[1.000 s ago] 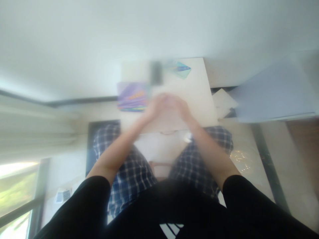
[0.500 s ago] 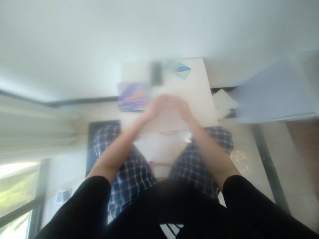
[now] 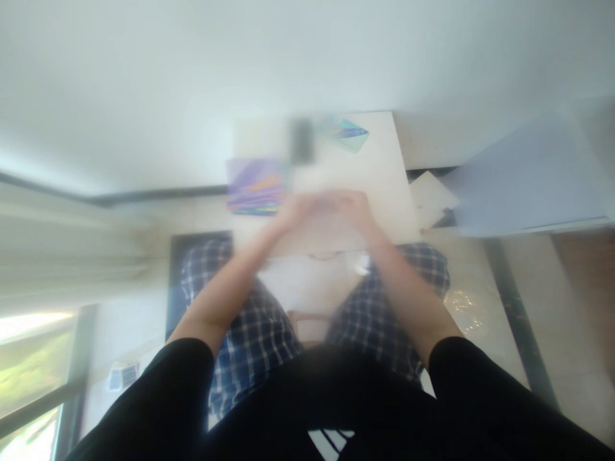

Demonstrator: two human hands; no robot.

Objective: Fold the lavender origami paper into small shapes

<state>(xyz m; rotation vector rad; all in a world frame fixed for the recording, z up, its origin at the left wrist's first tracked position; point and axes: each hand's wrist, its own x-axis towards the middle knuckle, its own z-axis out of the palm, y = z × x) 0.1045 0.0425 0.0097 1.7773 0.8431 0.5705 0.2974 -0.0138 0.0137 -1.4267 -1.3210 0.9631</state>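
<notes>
The picture is blurred. My left hand (image 3: 296, 210) and my right hand (image 3: 354, 208) meet over the near part of a small pale table (image 3: 384, 173), fingertips close together. Between them lies something pale that I cannot make out. The fingers are smeared, so I cannot tell whether they grip anything. A purple patterned paper pad (image 3: 254, 186) lies just left of my left hand. A dark upright object (image 3: 301, 139) stands behind the hands. A teal folded paper shape (image 3: 350, 133) lies at the table's far edge.
My knees in checked trousers (image 3: 250, 320) sit under the table's near edge. A large pale blue sheet (image 3: 528, 179) and a white paper (image 3: 430, 195) lie on the right. A curtain (image 3: 72, 250) and a window are on the left.
Both hands have slid a little toward me over the table and stayed together. Nothing else has moved.
</notes>
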